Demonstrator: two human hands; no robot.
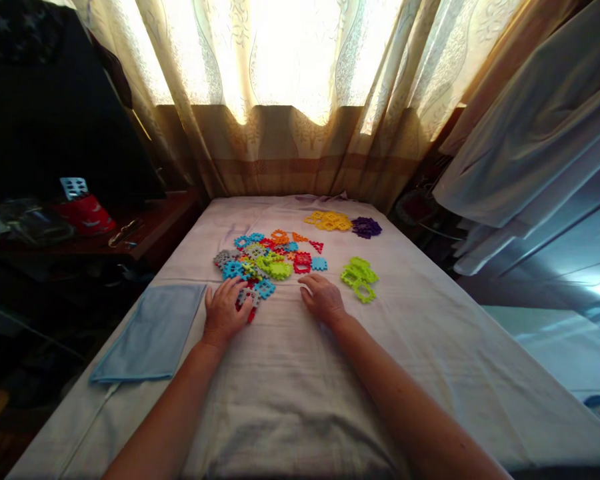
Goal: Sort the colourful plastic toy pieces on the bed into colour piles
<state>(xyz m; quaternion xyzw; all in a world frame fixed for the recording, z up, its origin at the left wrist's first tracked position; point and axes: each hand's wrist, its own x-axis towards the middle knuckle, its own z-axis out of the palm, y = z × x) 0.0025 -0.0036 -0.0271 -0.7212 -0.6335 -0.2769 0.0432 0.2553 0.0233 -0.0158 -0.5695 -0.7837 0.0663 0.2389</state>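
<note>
A mixed pile of plastic interlocking pieces (255,252) in red, blue, grey, orange and lime lies on the bed sheet. My left hand (225,310) rests at the pile's near left edge, fingers spread, touching or just over a grey piece (249,297) and the blue ones beside it. To the right, my right hand (323,299) hovers low or rests on the sheet, fingers loosely curved and apart, with no piece visible in it. Just beyond its fingers are a red square piece (303,262) and a light blue square piece (319,264).
Lime pieces (359,277) form a group right of my right hand. Farther back lie a yellow heap (330,221) and a purple heap (367,227). A light blue cloth pouch (147,333) with a white cord is at left. A dark side table (153,223) stands beyond.
</note>
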